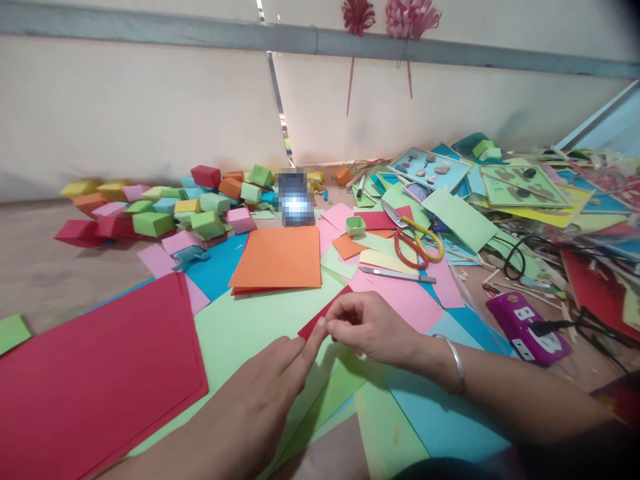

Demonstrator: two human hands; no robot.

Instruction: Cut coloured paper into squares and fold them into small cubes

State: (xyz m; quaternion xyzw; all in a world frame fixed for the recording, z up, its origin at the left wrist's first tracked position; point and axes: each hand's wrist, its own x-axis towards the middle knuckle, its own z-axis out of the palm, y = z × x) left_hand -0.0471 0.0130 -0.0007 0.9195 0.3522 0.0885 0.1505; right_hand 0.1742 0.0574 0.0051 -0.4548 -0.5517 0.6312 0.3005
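A narrow red paper strip (320, 313) lies on pale green paper (227, 340) at the centre. My right hand (367, 327) has thumb and forefinger pinched at the strip's near edge. My left hand (270, 383) reaches in from the lower left, its fingers together and closed on the strip, the fingertips touching those of my right hand. Part of the strip is hidden under the fingers. Just beyond, a stack of orange squares (283, 257) sits on red paper.
Red sheets (100, 380) cover the left. Small folded paper boxes (154, 224) line the back left. Scissors (410, 233), a knife (397, 275) and a small green box (355, 225) lie beyond my right hand. A purple power strip (529, 328) with black cables stands at right.
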